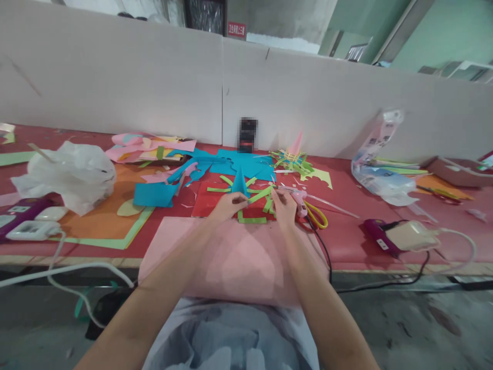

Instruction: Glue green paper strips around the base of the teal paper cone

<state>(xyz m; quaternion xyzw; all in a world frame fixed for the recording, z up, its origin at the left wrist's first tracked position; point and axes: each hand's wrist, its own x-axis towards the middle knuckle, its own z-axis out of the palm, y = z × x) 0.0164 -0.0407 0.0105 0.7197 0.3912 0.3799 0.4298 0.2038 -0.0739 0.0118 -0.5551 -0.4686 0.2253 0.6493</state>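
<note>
A light green paper strip (261, 195) stretches between my hands above the red sheet (200, 203). My left hand (230, 204) pinches its left end and my right hand (284, 204) pinches its right end, so both are closed. Just behind my left hand stands a blue paper cone (239, 182), with short green strips (219, 189) radiating around its base. Another green strip (252, 220) lies in front. Beside my right hand is a pink glue gun (299, 195) with a clear glue stick. Yellow scissor-like handles (319, 216) show next to it.
Blue paper scraps (246, 163) and a pink cone piece with green strips (295, 154) lie behind. A white plastic bag (73, 172) and orange paper (96, 210) are at left. At right are a plastic bag (381, 174) and a purple power strip (381, 238) with cables.
</note>
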